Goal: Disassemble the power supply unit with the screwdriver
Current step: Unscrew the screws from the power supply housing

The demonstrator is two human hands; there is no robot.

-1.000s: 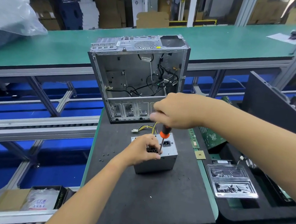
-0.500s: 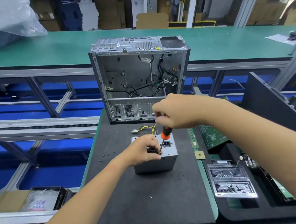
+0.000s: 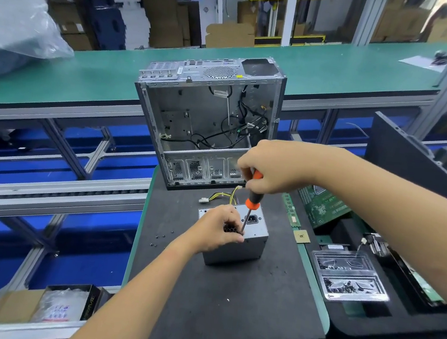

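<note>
A grey power supply unit (image 3: 253, 244) stands on the dark foam mat (image 3: 230, 308), its socket face turned up and yellow-black cables trailing behind it. My left hand (image 3: 216, 230) grips the unit's top left edge, fingers curled over the fan grille. My right hand (image 3: 274, 169) holds the orange-and-black handle of a screwdriver (image 3: 251, 200). The shaft runs down to the unit's top face, right beside my left fingers. The tip is hidden there.
An empty computer case (image 3: 208, 123) stands open just behind the unit. Loose screws (image 3: 161, 238) lie on the mat to the left. A clear tray with screws (image 3: 348, 279), a RAM stick (image 3: 291, 212), a chip (image 3: 301, 236) and a green circuit board (image 3: 323, 204) sit at the right.
My right hand has shifted slightly on the screwdriver handle, as if turning it. The left hand and the unit have stayed in place.
</note>
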